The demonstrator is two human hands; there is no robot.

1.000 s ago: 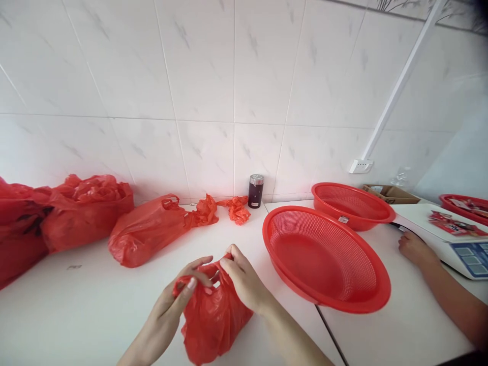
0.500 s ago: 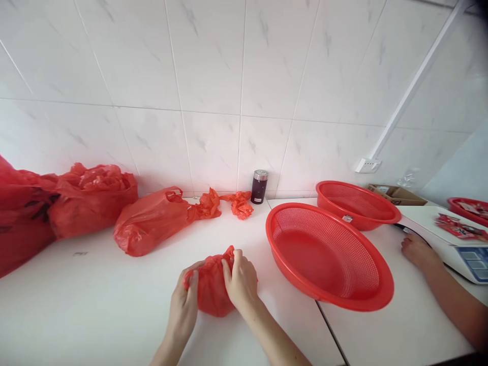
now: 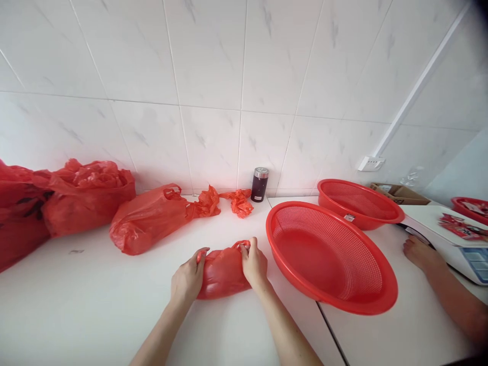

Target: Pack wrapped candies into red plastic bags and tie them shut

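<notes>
The held red bag (image 3: pixel 223 277) stretches lengthwise from left to right.

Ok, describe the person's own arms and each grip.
The left grip and right grip are bare five-fingered hands, with no gloves and no rings visible. The left forearm and right forearm are slim and tapering, with no watch, bracelet or sleeve in view.

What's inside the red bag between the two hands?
Only the rounded outside of the bag shows, held by the left hand and right hand at opposite ends. Anything inside is covered by the red plastic.
</notes>
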